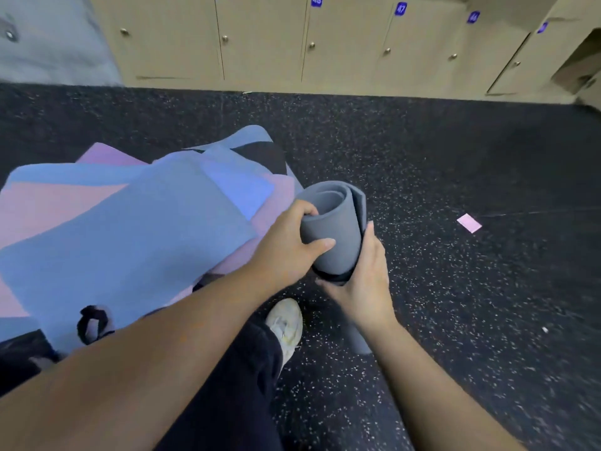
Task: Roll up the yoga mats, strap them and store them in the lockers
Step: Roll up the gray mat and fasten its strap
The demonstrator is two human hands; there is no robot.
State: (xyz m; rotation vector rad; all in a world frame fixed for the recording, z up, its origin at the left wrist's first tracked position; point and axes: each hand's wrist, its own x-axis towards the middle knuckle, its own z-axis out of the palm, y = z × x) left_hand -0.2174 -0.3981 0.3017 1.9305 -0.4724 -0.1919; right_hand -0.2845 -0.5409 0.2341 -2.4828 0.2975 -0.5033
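Two hands meet on the rolled grey foam yoga mat (331,229), which you hold upright above the dark speckled rubber floor (422,164), its lower end reaching down behind your right wrist. Your left hand (292,245) wraps its fingers and thumb round the upper part of the roll, probably to keep the coil from springing loose. Your right hand (364,281) cups the roll lower down, thumb lying up along the loose outer edge and fingers curled under a black band (335,276) that crosses the roll there; that looks like the strap, though you cannot tell from here whether it is fastened. Just below the roll is your white shoe (287,323).

Left of the roll lies an untidy pile of flat blue and pink mats (136,229), not yet rolled, with a black strap loop (92,323) on its near edge. Right of the roll, well apart, a small pink slip (469,222) lies on the floor. Beyond the roll stands the row of beige numbered lockers (260,43), doors mostly closed, so storing comes later.
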